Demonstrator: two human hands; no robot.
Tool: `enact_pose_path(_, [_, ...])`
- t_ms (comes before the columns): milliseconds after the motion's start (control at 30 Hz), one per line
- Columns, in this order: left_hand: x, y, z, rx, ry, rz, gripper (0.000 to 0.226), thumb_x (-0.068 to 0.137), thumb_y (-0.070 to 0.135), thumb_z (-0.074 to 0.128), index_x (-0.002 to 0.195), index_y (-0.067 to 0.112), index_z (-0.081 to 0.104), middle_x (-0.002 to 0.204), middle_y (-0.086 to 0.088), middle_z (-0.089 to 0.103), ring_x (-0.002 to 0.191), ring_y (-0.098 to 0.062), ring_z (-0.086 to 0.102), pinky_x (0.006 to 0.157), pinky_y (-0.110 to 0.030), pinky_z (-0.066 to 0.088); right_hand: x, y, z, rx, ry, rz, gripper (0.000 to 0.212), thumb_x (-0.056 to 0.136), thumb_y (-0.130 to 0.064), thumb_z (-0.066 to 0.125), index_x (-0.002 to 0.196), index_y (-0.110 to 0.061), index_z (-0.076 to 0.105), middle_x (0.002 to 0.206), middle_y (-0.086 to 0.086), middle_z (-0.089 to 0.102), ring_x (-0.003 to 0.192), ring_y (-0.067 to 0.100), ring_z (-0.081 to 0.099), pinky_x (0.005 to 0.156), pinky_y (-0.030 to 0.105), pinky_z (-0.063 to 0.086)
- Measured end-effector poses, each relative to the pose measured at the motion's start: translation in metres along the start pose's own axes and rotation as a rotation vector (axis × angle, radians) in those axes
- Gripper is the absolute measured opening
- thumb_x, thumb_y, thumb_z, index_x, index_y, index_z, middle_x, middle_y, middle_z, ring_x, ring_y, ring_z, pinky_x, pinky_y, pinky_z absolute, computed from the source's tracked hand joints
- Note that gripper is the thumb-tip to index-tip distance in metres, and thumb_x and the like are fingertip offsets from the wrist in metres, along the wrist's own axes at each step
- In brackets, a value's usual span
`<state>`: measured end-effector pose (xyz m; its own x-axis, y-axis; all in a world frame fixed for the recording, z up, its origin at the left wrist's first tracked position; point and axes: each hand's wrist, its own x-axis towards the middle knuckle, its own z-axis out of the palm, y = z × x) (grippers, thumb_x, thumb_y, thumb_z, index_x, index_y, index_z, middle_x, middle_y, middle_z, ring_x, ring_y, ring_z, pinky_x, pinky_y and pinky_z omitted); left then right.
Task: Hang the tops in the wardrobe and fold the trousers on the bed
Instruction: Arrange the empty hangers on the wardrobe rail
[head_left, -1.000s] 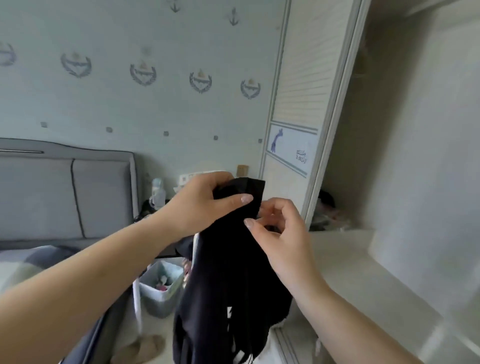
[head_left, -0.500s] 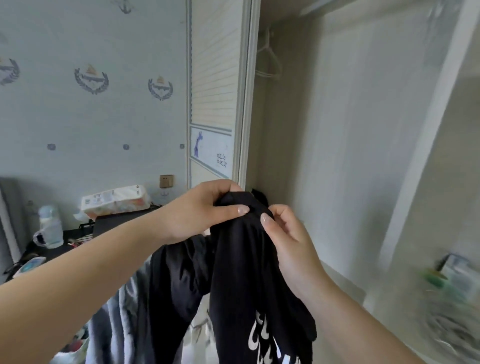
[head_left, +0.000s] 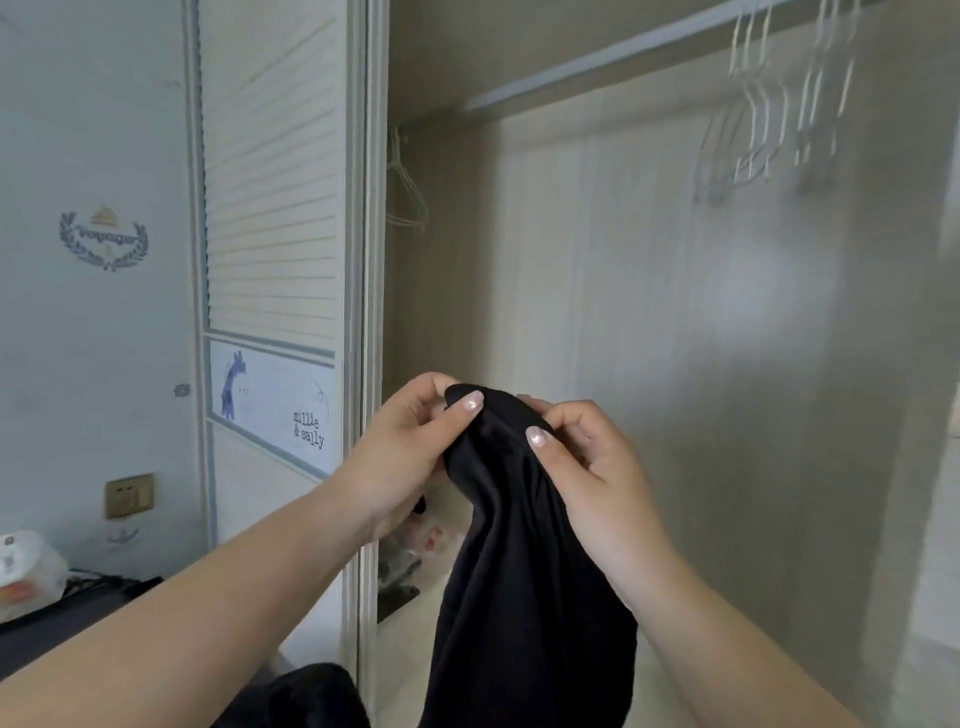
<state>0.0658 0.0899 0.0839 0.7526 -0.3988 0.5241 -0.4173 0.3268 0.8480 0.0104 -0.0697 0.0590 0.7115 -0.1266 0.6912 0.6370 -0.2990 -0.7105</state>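
Head view: both hands bunch the top edge of a black garment (head_left: 524, 561) in front of the open wardrobe (head_left: 649, 322).
Left hand (head_left: 400, 457) and right hand (head_left: 587, 467) each pinch the fabric between thumb and curled fingers, holding it near chest height while the rest hangs down between the forearms. Likely risks: the gathered cloth may slip from one pinch, or the hanging length may snag the door frame (head_left: 371, 312) just to the left. White hangers (head_left: 769, 119) hang on the rail (head_left: 613, 57) up and to the right, well apart from the hands; the wardrobe interior between them appears open for a reach.
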Motion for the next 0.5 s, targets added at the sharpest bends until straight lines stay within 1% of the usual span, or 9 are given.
enact_pose_path(67, [0.031, -0.003, -0.009, -0.065, -0.021, 0.031, 0.023, 0.078, 0.035, 0.063, 0.085, 0.014, 0.055, 0.100, -0.032, 0.059, 0.082, -0.029, 0.056, 0.074, -0.038, 0.045, 0.028, 0.003, 0.006, -0.054, 0.037, -0.039, 0.004, 0.081, -0.038, 0.057, 0.081, -0.034, 0.059, 0.113, -0.023, 0.065, 0.104, 0.001, 0.062, 0.087, 0.033, 0.050])
enact_pose_path(100, [0.044, -0.004, -0.012, -0.087, -0.025, 0.038, 0.026, 0.080, 0.036, 0.062, 0.088, 0.012, 0.054, 0.109, -0.034, 0.060, 0.087, -0.035, 0.058, 0.079, -0.043, 0.045, 0.040, 0.004, 0.008, -0.063, 0.053, -0.044, 0.004, 0.081, -0.037, 0.058, 0.082, -0.034, 0.060, 0.112, -0.023, 0.065, 0.102, 0.002, 0.063, 0.086, 0.034, 0.051])
enact_pose_path(167, [0.071, -0.007, -0.017, -0.143, -0.041, 0.044, 0.032, 0.083, 0.037, 0.059, 0.097, 0.009, 0.053, 0.116, -0.030, 0.062, 0.101, -0.045, 0.060, 0.086, -0.047, 0.047, 0.066, 0.008, 0.012, -0.108, 0.105, -0.050, 0.002, 0.084, -0.033, 0.061, 0.082, -0.035, 0.061, 0.108, -0.022, 0.067, 0.098, 0.003, 0.065, 0.086, 0.037, 0.052])
enact_pose_path(200, [0.084, -0.009, -0.018, -0.171, -0.051, 0.050, 0.033, 0.085, 0.038, 0.057, 0.100, 0.009, 0.052, 0.115, -0.026, 0.064, 0.107, -0.044, 0.060, 0.087, -0.045, 0.050, 0.079, 0.010, 0.012, -0.143, 0.131, -0.057, 0.006, 0.085, -0.030, 0.063, 0.082, -0.035, 0.062, 0.106, -0.022, 0.067, 0.096, 0.003, 0.065, 0.086, 0.038, 0.053])
enact_pose_path(233, [0.095, -0.009, -0.017, -0.190, -0.060, 0.056, 0.033, 0.087, 0.038, 0.055, 0.101, 0.009, 0.052, 0.113, -0.023, 0.066, 0.108, -0.041, 0.061, 0.087, -0.043, 0.052, 0.090, 0.011, 0.010, -0.164, 0.152, -0.060, 0.010, 0.086, -0.027, 0.064, 0.081, -0.036, 0.062, 0.104, -0.021, 0.068, 0.094, 0.002, 0.065, 0.086, 0.037, 0.053])
enact_pose_path(267, [0.101, -0.010, -0.016, -0.203, -0.053, 0.054, 0.033, 0.089, 0.038, 0.054, 0.102, 0.008, 0.052, 0.112, -0.021, 0.068, 0.109, -0.040, 0.061, 0.089, -0.045, 0.052, 0.097, 0.011, 0.009, -0.184, 0.165, -0.056, 0.013, 0.086, -0.025, 0.065, 0.080, -0.036, 0.062, 0.103, -0.021, 0.068, 0.094, 0.001, 0.064, 0.085, 0.035, 0.053])
enact_pose_path(333, [0.125, -0.010, -0.015, -0.233, -0.032, 0.048, 0.036, 0.089, 0.039, 0.054, 0.104, 0.007, 0.053, 0.114, -0.023, 0.066, 0.113, -0.043, 0.058, 0.098, -0.056, 0.045, 0.121, 0.015, 0.006, -0.244, 0.186, -0.076, 0.013, 0.086, -0.024, 0.066, 0.079, -0.035, 0.062, 0.101, -0.020, 0.068, 0.093, -0.002, 0.063, 0.083, 0.030, 0.052])
enact_pose_path(400, [0.148, -0.007, -0.013, -0.251, -0.007, 0.049, 0.042, 0.088, 0.041, 0.055, 0.107, 0.003, 0.054, 0.117, -0.027, 0.062, 0.115, -0.046, 0.054, 0.101, -0.062, 0.040, 0.140, 0.017, 0.001, -0.290, 0.203, -0.092, 0.011, 0.085, -0.026, 0.066, 0.078, -0.033, 0.061, 0.100, -0.019, 0.068, 0.090, -0.001, 0.064, 0.080, 0.026, 0.051])
enact_pose_path(500, [0.175, -0.004, -0.004, -0.288, 0.005, 0.053, 0.047, 0.094, 0.040, 0.053, 0.111, -0.004, 0.053, 0.115, -0.027, 0.063, 0.108, -0.041, 0.062, 0.098, -0.059, 0.045, 0.166, 0.020, -0.008, -0.355, 0.201, -0.109, 0.008, 0.085, -0.031, 0.065, 0.080, -0.033, 0.060, 0.097, -0.018, 0.067, 0.087, 0.008, 0.064, 0.079, 0.025, 0.051])
